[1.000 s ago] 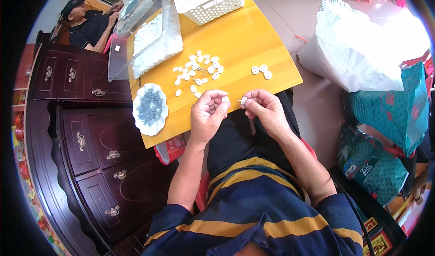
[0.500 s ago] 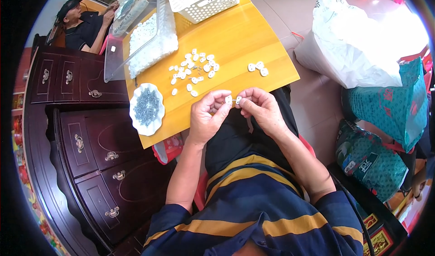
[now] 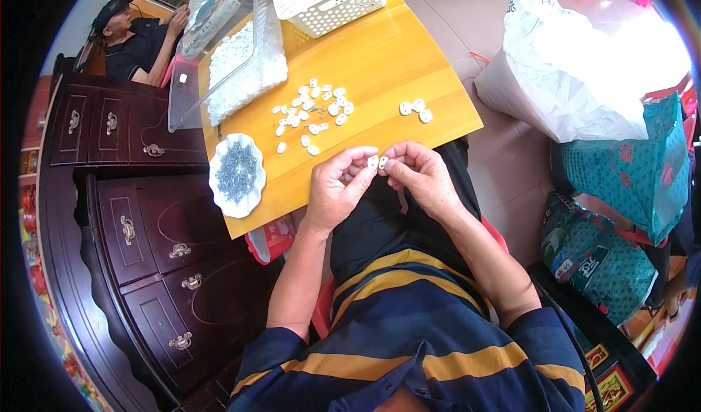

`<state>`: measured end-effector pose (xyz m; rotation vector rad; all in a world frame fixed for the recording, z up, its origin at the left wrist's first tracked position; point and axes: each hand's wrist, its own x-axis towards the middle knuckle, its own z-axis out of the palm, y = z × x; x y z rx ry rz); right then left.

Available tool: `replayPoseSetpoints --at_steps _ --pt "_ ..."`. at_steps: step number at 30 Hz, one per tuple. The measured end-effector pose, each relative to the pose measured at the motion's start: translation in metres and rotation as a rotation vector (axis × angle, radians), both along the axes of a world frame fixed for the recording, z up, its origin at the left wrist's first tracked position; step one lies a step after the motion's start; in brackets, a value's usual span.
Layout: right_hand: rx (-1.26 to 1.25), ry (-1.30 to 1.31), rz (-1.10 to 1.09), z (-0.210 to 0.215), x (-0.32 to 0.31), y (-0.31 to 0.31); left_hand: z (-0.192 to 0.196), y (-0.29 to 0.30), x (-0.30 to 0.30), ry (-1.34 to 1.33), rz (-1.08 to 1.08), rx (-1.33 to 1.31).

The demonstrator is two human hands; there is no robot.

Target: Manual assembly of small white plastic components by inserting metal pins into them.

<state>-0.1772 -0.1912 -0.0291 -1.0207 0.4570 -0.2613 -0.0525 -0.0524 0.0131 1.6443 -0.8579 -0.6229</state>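
Left piece (image 3: 372, 162): small, white, pinched in left hand (image 3: 337, 187). Right piece (image 3: 383, 163): white, dark-spotted, in right hand (image 3: 426, 178), just beside left piece.

Tabletop (image 3: 380, 69): glossy yellow wood, one side bowed outward
Near left edge: white scalloped dish (image 3: 236, 210)
Far left: clear plastic bin (image 3: 187, 104)
Far edge: white perforated basket (image 3: 343, 10), just beside the bin
Middle: loose scatter of small white two-hole pieces (image 3: 302, 116), with thin grey metal pins (image 3: 319, 109) among them
Right: small cluster of similar white pieces (image 3: 418, 105), well apart from the scatter
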Motion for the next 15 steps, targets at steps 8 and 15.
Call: replayPoseSetpoints --at_steps 8,15 --pt "-0.008 0.049 0.055 0.008 0.0 -0.001 0.001 -0.002 0.005 0.068 -0.083 0.016" --pt "0.06 0.076 0.098 0.006 -0.001 -0.002 0.012 -0.005 0.008 0.035 -0.148 0.074"
